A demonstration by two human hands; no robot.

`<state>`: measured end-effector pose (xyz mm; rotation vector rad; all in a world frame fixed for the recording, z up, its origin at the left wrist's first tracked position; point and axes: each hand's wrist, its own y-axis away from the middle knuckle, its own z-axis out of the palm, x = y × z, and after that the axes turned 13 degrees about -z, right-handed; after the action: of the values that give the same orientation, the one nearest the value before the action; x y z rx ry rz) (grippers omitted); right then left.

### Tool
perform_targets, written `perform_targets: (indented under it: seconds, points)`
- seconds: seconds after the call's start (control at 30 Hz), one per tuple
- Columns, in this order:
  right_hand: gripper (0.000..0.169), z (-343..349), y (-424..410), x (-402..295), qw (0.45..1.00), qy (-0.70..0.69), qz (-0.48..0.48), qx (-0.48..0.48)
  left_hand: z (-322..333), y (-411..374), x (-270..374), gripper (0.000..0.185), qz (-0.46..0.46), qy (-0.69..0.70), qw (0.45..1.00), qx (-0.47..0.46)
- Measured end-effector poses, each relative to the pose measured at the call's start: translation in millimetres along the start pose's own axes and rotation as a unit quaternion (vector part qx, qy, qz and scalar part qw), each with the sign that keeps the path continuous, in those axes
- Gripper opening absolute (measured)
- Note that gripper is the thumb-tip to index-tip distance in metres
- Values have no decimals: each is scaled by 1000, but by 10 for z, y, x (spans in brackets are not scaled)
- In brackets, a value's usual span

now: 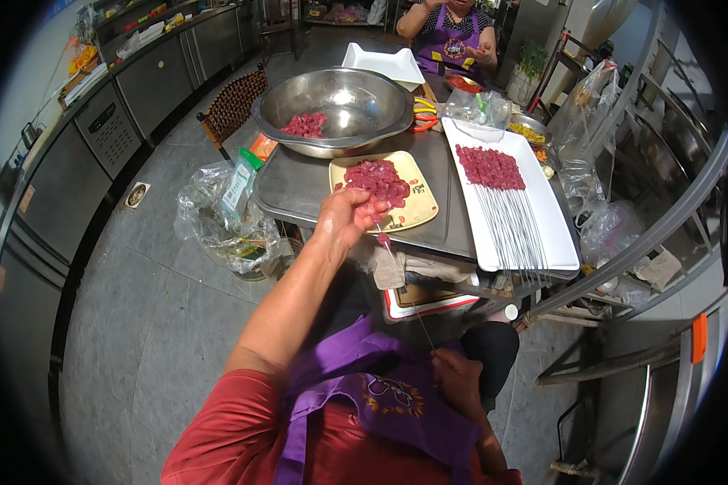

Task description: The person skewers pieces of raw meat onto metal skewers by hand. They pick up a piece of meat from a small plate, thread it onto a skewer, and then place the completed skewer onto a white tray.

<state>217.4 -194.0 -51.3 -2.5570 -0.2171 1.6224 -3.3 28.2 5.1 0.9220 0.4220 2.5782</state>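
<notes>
My right hand (459,373) grips the lower end of a thin metal skewer (423,327) low in front of my purple apron. The skewer slants up and left to my left hand (353,212), whose fingers pinch raw meat at its upper end. A small piece of red meat (383,240) sits on the skewer just below those fingers. Behind my left hand, a yellow square plate (423,209) bears a heap of cut raw meat (376,179). To the right, a long white tray (482,248) holds a row of meat-loaded skewers (491,168), their bare metal ends towards me.
A large steel bowl (370,112) with some meat (305,125) stands behind the plate. Pliers with coloured handles (424,112) lie beside it. Across the table (297,188) sits a person in a purple apron (452,45). A plastic bag (218,206) hangs at the left edge.
</notes>
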Motion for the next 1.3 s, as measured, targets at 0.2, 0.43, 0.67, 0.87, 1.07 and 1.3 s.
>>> perform_targets:
  seconds: [0.2,0.43,0.67,0.87,1.07,1.3]
  points:
    - [14,88,-29,24,998,-29,-50,21,-19,-29,14,14,-11,5,1000,3]
    - [14,94,-50,-69,999,-45,-13,15,-18,-42,22,14,-12,0,1000,-4]
    - [15,100,-65,-77,999,-46,0,-1,-9,-39,51,12,-35,4,999,10]
    - [15,157,-84,-20,999,-16,-49,14,-36,-94,54,11,-43,15,999,7]
    - [14,179,-104,-30,998,-47,-35,7,-56,-123,66,12,-54,29,998,8]
    - [12,258,-213,-119,998,-47,-39,24,75,35,47,16,-55,-10,998,26]
